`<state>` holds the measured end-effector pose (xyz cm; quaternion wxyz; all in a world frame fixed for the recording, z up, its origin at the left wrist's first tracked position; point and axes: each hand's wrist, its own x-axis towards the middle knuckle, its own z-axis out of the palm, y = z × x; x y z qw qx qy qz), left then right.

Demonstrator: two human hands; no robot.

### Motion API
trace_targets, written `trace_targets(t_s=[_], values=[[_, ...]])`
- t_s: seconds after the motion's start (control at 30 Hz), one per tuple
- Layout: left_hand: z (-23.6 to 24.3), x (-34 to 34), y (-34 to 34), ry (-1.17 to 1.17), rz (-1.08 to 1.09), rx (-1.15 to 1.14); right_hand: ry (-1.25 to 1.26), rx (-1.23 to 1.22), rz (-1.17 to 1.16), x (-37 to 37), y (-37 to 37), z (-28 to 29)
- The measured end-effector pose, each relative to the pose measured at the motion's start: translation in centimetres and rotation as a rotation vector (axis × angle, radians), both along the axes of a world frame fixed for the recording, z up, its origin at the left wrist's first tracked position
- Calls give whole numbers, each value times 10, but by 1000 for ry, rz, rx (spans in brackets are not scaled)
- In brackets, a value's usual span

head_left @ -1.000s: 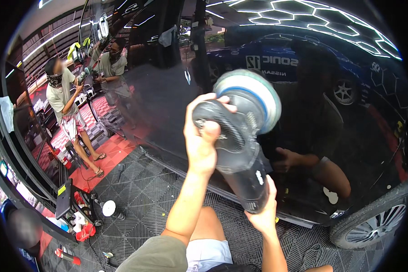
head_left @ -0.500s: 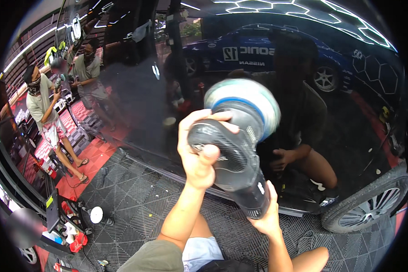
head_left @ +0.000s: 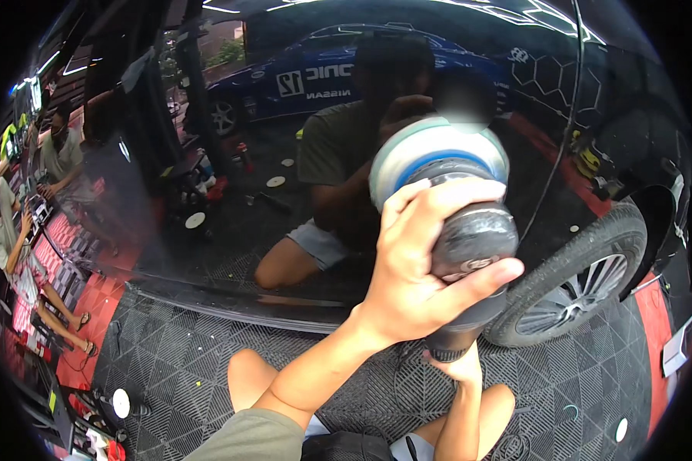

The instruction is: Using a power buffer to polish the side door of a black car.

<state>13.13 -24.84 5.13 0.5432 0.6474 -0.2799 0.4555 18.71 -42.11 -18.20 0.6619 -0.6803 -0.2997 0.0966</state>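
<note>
A black car polisher (head_left: 477, 240) is held up against the glossy black car door (head_left: 238, 238). Its round white polishing pad (head_left: 446, 142), with a blue ring behind it, faces the panel and appears to touch it. My left hand (head_left: 411, 265) wraps over the polisher's head, thumb across the near side and fingers over the top. Lower down, my right hand (head_left: 465, 365) grips the rear end of the body; its fingers are partly hidden behind the tool. The panel mirrors my body and a blue car.
The car's wheel (head_left: 573, 307) stands right of the polisher. Far left, another person (head_left: 11, 246) stands beside the car holding a tool. A cart (head_left: 54, 407) stands lower left near a white round pad (head_left: 121, 402). A white disc (head_left: 621, 429) lies on the dark tiled floor at right.
The polisher has moved right along the car, toward the wheel, with both hands still on it. My view has swung right too, so the other person now appears nearer the left rim.
</note>
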Motion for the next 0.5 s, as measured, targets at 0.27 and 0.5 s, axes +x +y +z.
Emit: trace_targets(t_s=[0.27,0.5], values=[[10,38,-67,-161,177,241,85,119,-152,3,-56,-8],[-5,29,-45,-189,108,218,58,63,-151,-7,-32,-25]])
